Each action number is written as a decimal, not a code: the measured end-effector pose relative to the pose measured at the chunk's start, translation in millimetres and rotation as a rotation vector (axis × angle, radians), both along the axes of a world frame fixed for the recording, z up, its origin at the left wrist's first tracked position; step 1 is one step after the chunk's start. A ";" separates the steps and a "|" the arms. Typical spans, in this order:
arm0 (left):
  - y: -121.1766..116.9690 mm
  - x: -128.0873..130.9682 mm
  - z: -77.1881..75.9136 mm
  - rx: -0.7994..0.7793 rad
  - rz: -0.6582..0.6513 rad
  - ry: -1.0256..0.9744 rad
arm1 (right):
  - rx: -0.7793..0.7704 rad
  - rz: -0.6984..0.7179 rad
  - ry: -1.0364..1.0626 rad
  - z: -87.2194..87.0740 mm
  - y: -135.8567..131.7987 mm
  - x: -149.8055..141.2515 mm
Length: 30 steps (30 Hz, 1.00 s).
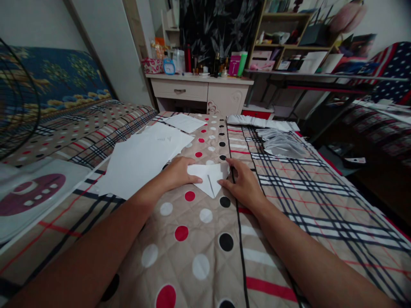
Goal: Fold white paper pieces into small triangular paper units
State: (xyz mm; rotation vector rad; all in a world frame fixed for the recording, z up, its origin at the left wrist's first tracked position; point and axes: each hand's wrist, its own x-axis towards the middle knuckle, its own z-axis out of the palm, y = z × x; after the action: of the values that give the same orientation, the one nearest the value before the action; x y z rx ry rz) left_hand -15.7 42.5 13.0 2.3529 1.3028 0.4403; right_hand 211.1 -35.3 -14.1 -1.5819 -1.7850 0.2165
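Note:
Between my two hands is a small piece of folded white paper, its lower edge coming to a point and a dark slit running down its middle. My left hand grips its left side, thumb on top. On its right side, my right hand pinches the edge with thumb and fingers. The paper is just over the polka-dot bedspread; whether it touches the cloth I cannot tell. To the left lies a spread stack of white sheets, with another white sheet behind it.
At the far right of the bed lie a long row of folded white papers and a fanned pile of clear-looking sleeves. A white plastic bag with a purple print is at the left. A white dresser stands beyond the bed.

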 end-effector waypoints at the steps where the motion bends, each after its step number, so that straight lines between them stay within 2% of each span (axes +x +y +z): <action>1: 0.3 1.3 -1.1 0.014 -0.021 -0.005 | 0.004 -0.004 0.004 0.5 -0.3 0.0; 8: 6.7 6.0 -10.9 0.116 -0.131 -0.129 | 0.010 -0.001 -0.037 3.6 4.5 6.9; 12: 6.9 11.2 -12.8 0.237 -0.133 -0.097 | 0.011 0.005 -0.128 4.9 11.7 9.8; 16: 4.4 15.2 -10.3 0.333 -0.139 -0.065 | -0.035 0.071 -0.042 2.8 16.9 10.9; 20: 2.1 15.8 -7.4 0.366 -0.151 -0.055 | -0.066 0.113 0.065 0.2 19.0 11.3; 27: -1.2 20.5 -1.9 0.453 -0.184 0.027 | -0.137 0.134 0.072 6.4 22.4 6.4; 30: 0.1 23.6 -3.5 0.397 -0.214 0.031 | -0.152 0.150 0.072 7.3 23.7 4.7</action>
State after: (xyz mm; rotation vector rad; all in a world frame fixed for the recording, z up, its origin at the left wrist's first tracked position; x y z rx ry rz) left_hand 7.9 42.6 9.5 2.7991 1.0332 0.6450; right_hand 215.8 -11.6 -6.9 -1.5244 -1.8689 0.4844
